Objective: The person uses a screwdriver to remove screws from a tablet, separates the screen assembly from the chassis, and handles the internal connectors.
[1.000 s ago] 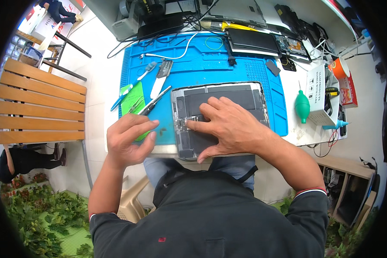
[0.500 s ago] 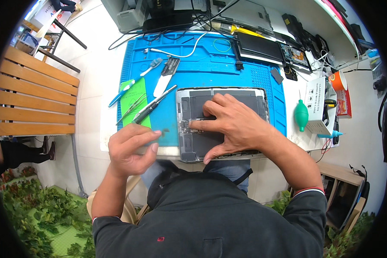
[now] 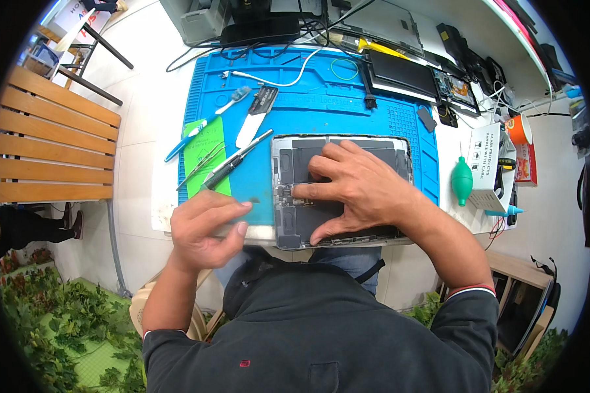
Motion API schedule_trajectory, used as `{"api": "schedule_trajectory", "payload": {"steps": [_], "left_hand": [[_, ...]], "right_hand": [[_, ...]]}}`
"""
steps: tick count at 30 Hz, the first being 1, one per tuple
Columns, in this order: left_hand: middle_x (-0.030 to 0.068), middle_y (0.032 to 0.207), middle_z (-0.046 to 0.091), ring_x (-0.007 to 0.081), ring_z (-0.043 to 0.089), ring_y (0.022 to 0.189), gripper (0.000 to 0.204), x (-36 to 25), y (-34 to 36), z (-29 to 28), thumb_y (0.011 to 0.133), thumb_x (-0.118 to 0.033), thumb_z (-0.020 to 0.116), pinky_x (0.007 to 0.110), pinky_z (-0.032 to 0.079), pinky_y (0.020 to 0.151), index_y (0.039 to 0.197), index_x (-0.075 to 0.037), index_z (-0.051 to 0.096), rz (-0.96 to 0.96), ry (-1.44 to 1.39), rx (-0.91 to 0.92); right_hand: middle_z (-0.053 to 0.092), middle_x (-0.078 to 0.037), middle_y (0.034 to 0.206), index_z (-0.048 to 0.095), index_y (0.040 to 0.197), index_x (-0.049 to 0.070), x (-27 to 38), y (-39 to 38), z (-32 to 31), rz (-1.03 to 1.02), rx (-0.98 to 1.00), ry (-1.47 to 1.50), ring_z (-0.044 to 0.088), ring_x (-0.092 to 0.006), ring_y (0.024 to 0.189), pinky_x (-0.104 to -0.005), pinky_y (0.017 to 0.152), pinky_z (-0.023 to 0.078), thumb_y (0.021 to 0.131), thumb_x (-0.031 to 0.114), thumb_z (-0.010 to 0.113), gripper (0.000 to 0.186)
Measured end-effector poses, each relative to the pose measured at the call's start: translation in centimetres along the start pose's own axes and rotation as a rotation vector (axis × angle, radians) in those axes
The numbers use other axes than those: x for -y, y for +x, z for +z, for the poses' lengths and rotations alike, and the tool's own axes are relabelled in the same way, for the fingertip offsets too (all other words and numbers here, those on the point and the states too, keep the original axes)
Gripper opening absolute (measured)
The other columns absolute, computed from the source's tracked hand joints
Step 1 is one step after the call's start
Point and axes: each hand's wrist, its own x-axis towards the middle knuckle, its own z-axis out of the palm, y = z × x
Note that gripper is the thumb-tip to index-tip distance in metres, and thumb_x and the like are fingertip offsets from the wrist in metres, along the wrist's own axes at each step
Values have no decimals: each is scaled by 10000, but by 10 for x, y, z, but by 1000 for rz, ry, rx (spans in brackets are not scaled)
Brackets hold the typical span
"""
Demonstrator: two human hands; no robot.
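An opened tablet [image 3: 367, 234], its back parts and dark flat battery panels bare, lies at the mat's front edge. Over it is my right hand [image 3: 357, 190], index fingertip touching the small circuit parts near the tablet's left side. That hand's thumb is spread toward the near edge, and the other fingers curl under, partly hidden. Left of the tablet hovers my left hand [image 3: 208, 229], fingers bent and thumb apart, nothing visible between them. A pen-like screwdriver [image 3: 233, 164] and tweezers [image 3: 202, 164] lie just beyond it on a green sheet [image 3: 196, 141].
The blue work mat [image 3: 308, 111] carries a toothbrush [image 3: 206, 124], a flat white and black tool [image 3: 255, 118] and a white cable [image 3: 282, 84]. A green air blower [image 3: 462, 182] and white box [image 3: 488, 157] stand at right. Black devices [image 3: 403, 72] and tangled cables line the back.
The view has shifted slightly. My left hand sits a touch further right, and my right index finger stays on the tablet's small parts.
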Motion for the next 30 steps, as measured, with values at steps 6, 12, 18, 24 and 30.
{"api": "schedule_trajectory", "payload": {"steps": [6, 12, 18, 24, 30], "left_hand": [[154, 920, 798, 276, 758, 801, 301, 2, -1, 1, 767, 15, 797, 359, 602, 734, 1066, 2, 826, -1, -1, 0], [147, 931, 803, 273, 757, 794, 325, 3, 0, 1, 751, 16, 803, 354, 604, 729, 1075, -3, 828, 5, -5, -9], [159, 905, 790, 276, 751, 792, 299, 3, -2, 2, 769, 17, 781, 363, 598, 739, 1065, 19, 819, 3, -7, -22], [161, 909, 794, 277, 753, 792, 313, 5, -3, 2, 761, 20, 776, 361, 601, 744, 1071, 22, 819, 1, -17, -29], [162, 909, 794, 279, 753, 791, 309, 4, -2, 3, 763, 19, 776, 363, 601, 744, 1069, 25, 818, 5, -15, -31]], "right_hand": [[564, -57, 1052, 796, 1283, 201, 0, 4, 0, -2, 23, -8, 557, -265, 1015, -419, 887, 454, 730, 719, 894, 764], [597, -60, 1080, 808, 1282, 173, -1, 7, -7, -20, 78, -21, 570, -263, 1047, -419, 916, 461, 745, 729, 876, 776], [583, -50, 1024, 821, 1252, 179, -8, 4, -7, -68, 63, 27, 572, -255, 1023, -418, 903, 459, 778, 705, 866, 710], [585, -50, 1038, 819, 1260, 188, -7, 12, -10, -66, 100, -11, 569, -260, 1046, -422, 913, 466, 780, 691, 867, 697], [547, -42, 995, 813, 1203, 224, -8, 16, -7, -77, 35, 3, 549, -266, 985, -418, 854, 451, 734, 674, 921, 658]]}}
